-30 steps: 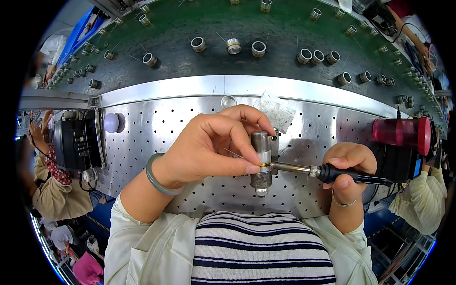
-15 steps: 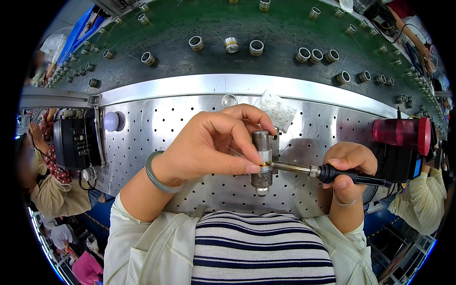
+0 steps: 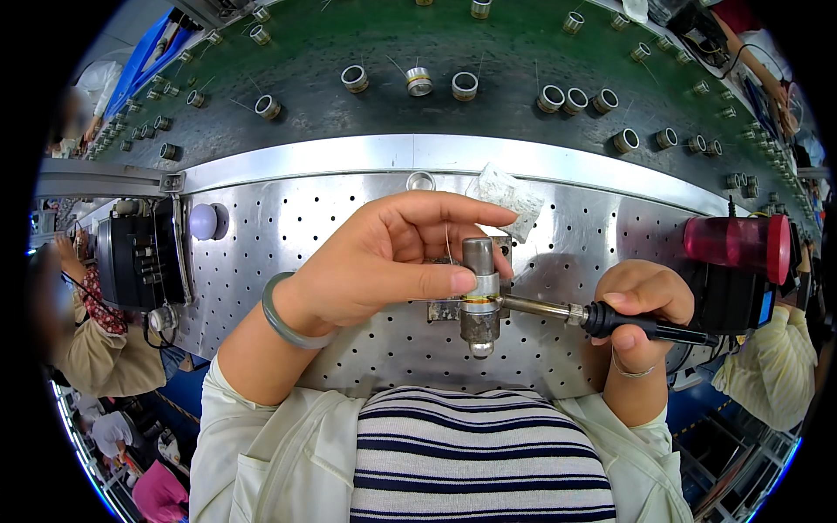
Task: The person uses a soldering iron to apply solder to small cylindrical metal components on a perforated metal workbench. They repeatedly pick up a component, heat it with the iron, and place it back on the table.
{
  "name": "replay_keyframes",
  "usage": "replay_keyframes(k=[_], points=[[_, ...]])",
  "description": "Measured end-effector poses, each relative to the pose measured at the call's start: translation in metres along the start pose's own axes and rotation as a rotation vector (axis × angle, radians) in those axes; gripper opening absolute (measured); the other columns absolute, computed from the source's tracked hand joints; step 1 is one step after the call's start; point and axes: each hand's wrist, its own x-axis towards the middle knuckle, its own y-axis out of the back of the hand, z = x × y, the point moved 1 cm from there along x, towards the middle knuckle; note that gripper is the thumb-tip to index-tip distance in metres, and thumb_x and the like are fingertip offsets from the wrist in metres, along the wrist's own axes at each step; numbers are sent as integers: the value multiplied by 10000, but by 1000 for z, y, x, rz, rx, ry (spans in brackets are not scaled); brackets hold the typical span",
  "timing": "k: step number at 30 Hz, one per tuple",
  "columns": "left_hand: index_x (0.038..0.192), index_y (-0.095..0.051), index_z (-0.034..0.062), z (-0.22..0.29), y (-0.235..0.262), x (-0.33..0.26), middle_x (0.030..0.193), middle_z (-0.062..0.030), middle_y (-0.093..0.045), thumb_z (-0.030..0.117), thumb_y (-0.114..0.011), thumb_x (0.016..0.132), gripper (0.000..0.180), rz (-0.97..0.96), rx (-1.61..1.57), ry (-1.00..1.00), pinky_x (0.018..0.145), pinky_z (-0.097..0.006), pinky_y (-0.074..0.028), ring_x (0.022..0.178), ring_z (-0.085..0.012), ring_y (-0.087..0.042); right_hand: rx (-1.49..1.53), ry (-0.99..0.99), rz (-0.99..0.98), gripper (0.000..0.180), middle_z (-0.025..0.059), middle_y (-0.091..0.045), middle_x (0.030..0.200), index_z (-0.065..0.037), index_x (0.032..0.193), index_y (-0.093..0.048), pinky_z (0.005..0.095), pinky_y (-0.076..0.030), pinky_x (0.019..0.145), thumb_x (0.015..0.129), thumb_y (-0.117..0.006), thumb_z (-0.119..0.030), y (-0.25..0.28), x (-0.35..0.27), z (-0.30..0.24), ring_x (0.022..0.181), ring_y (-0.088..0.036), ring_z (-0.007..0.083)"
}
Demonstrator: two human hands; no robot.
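A metal ring (image 3: pixel 479 287) with a yellowish band sits around an upright metal post (image 3: pixel 478 254) in front of me. My left hand (image 3: pixel 392 253) curls around the post's left and far side. Its thumb tip is at the ring, the index finger stretches out past the post top, and other fingertips show behind it. A thin wire runs by these fingers. My right hand (image 3: pixel 647 305) grips a soldering iron (image 3: pixel 608 319) by its black handle. The iron's metal tip meets the ring's band from the right.
Beyond the perforated metal bench (image 3: pixel 384 357), several metal rings with wires stand on a green belt (image 3: pixel 384 118). A whitish crumpled sheet (image 3: pixel 510 202) and a loose ring (image 3: pixel 420 181) lie behind my left hand. A red container (image 3: pixel 737 246) stands right, a purple ball-shaped knob (image 3: pixel 203 221) left.
My left index finger has lifted off the ring's band and straightened; the thumb has shifted up a little. The iron stays at the band. Rings on the belt have moved slightly left.
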Motion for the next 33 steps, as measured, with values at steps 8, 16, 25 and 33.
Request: replay_keyframes(k=[8,16,25,33], points=[[1322,-451,-64,5,-1,1,1015,-189,-651,32,-726,747,645,9,-10,40,794,-244,-511,871,-147,-632,-33,1,1,232,120,-624,657,64,858,-638,252,-430,490,682,-766,-17,0,1,-2,517,-575,175],[1384,-358,-62,1,3,3,1018,-197,-640,4,-745,722,770,-9,-15,70,792,-226,-523,892,-162,-635,54,-32,144,223,118,-618,684,56,865,-603,229,-434,478,756,-742,-79,6,-3,-4,504,-573,152],[1388,-355,-63,-2,7,4,1008,-145,-637,-6,-757,693,805,-29,-63,125,815,-255,-521,906,-168,-635,90,-82,133,211,107,-618,675,52,864,-609,227,-451,495,757,-738,-76,1,-2,-2,504,-578,147],[1378,-362,-78,-1,6,3,956,-111,-641,-33,-747,688,791,4,-29,126,818,-260,-522,942,-190,-645,40,-108,119,200,117,-627,679,58,868,-621,241,-458,518,736,-734,-39,3,-3,-1,533,-600,165]])
